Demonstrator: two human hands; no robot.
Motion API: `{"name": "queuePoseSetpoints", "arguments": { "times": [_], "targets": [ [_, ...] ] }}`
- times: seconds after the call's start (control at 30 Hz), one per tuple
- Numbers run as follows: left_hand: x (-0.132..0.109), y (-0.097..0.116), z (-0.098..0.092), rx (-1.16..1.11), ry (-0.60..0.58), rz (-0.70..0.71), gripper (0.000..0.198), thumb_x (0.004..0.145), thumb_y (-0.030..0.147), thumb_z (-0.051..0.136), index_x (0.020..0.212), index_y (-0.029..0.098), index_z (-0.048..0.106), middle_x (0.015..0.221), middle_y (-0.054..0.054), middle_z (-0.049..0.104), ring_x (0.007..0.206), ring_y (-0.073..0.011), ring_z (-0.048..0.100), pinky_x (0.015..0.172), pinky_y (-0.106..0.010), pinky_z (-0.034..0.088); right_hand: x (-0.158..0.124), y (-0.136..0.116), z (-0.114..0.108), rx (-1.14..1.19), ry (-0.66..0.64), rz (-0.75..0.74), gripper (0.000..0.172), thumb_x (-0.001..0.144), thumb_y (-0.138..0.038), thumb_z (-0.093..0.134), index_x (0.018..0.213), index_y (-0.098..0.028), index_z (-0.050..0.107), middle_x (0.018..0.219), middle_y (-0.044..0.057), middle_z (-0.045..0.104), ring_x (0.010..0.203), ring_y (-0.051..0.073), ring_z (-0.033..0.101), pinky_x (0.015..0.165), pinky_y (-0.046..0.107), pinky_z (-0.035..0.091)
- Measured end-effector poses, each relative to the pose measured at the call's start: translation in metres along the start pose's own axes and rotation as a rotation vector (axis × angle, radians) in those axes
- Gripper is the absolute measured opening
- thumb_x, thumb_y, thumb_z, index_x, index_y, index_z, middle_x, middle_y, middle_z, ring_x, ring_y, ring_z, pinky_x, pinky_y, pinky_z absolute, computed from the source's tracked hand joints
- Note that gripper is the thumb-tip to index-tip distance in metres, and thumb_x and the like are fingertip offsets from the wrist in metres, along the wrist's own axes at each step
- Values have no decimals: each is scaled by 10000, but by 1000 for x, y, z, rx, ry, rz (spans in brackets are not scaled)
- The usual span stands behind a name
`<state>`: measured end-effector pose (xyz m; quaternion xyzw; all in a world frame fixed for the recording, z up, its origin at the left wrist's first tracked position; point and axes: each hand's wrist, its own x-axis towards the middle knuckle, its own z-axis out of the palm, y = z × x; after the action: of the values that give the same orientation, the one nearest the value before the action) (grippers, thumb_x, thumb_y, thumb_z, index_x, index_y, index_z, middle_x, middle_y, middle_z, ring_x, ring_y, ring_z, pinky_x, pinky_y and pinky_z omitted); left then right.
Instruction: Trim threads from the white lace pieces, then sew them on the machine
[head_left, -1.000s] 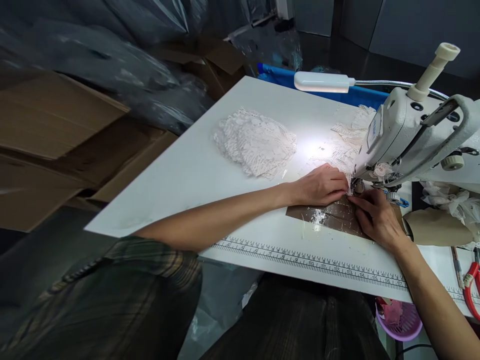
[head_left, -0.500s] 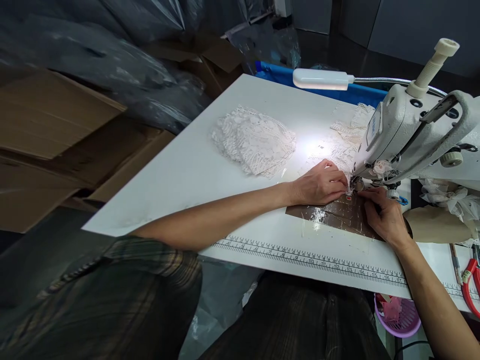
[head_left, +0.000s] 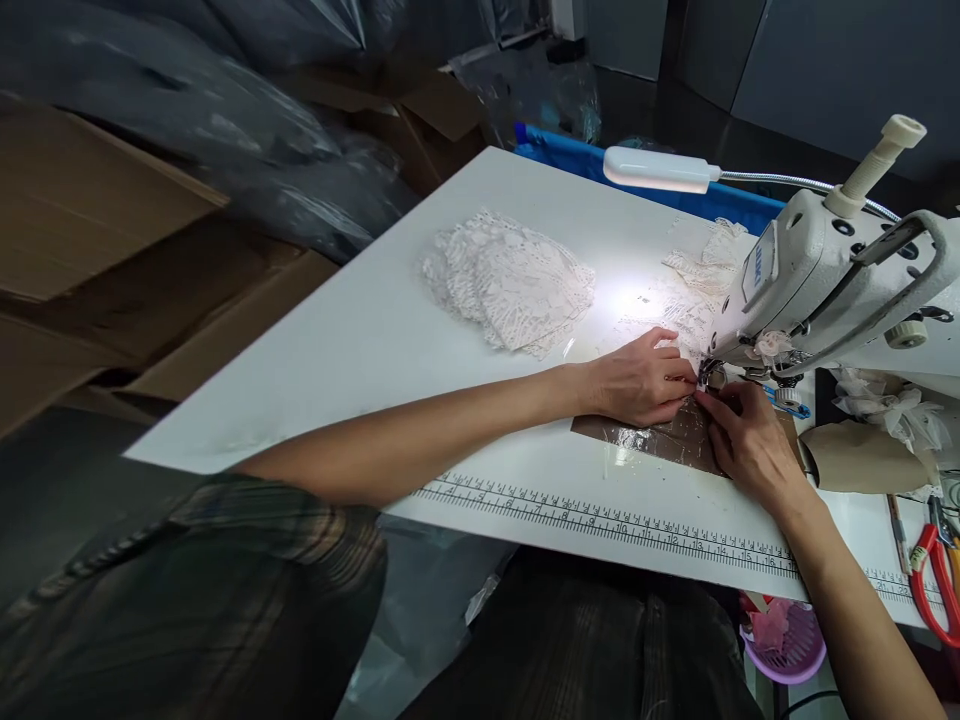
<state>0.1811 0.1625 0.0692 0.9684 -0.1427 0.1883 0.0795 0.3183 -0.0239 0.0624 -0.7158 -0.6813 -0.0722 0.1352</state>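
White lace [head_left: 686, 322] lies on the bed of a white sewing machine [head_left: 799, 265], running in under the needle area. My left hand [head_left: 641, 380] is just left of the presser foot [head_left: 709, 372], its fingers curled and closed on the near edge of the lace. From the right, my right hand [head_left: 750, 435] reaches in, thumb and fingertips pinched at the same edge in front of the foot, touching or nearly touching the left fingertips. What lies between the fingertips is mostly hidden. Beneath both hands is a shiny brown plate [head_left: 675, 445] with thread bits on it.
A stack of white lace pieces [head_left: 510, 280] sits on the white table [head_left: 360, 350], left of the lit spot. A ruler strip [head_left: 600, 520] runs along the front edge. Red-handled scissors [head_left: 930, 580] lie at right, above a purple basket [head_left: 795, 650]. A lamp [head_left: 660, 170] hangs behind.
My right hand has moved left, its fingertips now close to my left fingers. My left hand has shifted slightly nearer to me. The view has turned a little.
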Motion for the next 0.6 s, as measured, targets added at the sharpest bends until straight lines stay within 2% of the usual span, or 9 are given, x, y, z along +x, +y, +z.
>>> {"name": "queuePoseSetpoints", "arguments": {
  "times": [0.27, 0.4, 0.6],
  "targets": [
    [-2, -1, 1, 38, -4, 3, 238, 917, 251, 463, 863, 201, 689, 1018, -73, 701, 829, -196, 606, 1026, -497, 384, 3, -11, -6, -76, -49, 29, 444, 868, -145, 453, 1269, -188, 638, 1053, 158, 566, 898, 249, 538, 698, 357, 532],
    [-3, -3, 1, 39, -20, 2, 249, 924, 267, 449, 911, 191, 686, 1056, -88, 691, 868, -211, 604, 1009, -490, 386, 6, -14, -8, -135, -94, 57, 462, 860, -130, 462, 1287, -202, 621, 1041, 152, 570, 856, 235, 535, 680, 339, 520],
    [-3, -2, 0, 62, -102, -35, 259, 923, 299, 464, 1023, 190, 676, 1173, -108, 661, 975, -247, 590, 1001, -478, 369, 8, -21, -6, -172, -132, 134, 426, 874, -144, 467, 1271, -187, 618, 1034, 165, 580, 818, 238, 544, 685, 360, 508]
  ]
}}
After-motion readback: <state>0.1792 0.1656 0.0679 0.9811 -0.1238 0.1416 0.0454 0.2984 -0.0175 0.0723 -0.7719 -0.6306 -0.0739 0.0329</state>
